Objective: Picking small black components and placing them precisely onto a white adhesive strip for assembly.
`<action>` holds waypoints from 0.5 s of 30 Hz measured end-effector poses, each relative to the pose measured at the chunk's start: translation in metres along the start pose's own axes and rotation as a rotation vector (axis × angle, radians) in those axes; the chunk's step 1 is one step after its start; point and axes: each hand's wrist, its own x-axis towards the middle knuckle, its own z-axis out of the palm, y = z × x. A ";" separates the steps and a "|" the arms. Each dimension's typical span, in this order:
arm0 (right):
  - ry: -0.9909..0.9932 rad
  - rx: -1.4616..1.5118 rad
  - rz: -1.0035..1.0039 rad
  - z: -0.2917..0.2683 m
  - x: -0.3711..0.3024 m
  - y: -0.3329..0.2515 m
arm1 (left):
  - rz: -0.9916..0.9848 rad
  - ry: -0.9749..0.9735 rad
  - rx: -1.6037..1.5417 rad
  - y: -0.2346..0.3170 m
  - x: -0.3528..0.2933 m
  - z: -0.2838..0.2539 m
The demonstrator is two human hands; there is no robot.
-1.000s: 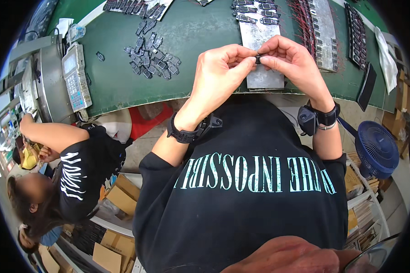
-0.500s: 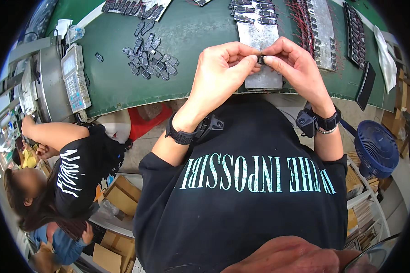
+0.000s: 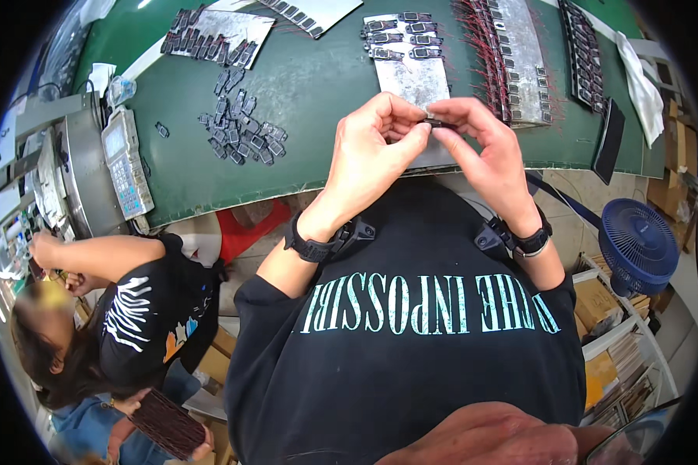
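Over the near edge of the green workbench (image 3: 318, 147), my left hand (image 3: 368, 155) and my right hand (image 3: 488, 151) meet fingertip to fingertip. Both pinch a small black part (image 3: 440, 124), mostly covered by my fingers; its exact kind is too small to tell. Beneath and beyond them lies a grey metal plate (image 3: 412, 79), its near end partly hidden by my hands. On the plate's far end, several small black modules (image 3: 384, 54) with thin reddish wires lie in two columns.
A loose heap of small black modules (image 3: 244, 133) lies to the left. Further plates (image 3: 527, 62) carry rows of modules and red wires. A keypad device (image 3: 124, 163) stands at the left end, a blue fan (image 3: 640, 240) at right. Co-workers (image 3: 143, 310) are at left.
My hands have come slightly back from the plate, and the black part now shows as a thin, tilted strip. At lower left, a co-worker's hands now hold a dark reddish slab.
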 end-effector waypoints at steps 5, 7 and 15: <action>0.042 0.321 0.169 -0.011 0.002 0.001 | -0.025 -0.005 -0.195 0.007 0.006 0.009; 0.014 0.357 0.191 -0.017 0.003 0.002 | -0.010 0.018 -0.245 0.010 0.004 0.012; -0.131 0.480 0.261 -0.029 0.011 0.023 | -0.025 0.027 -0.171 0.014 0.002 0.014</action>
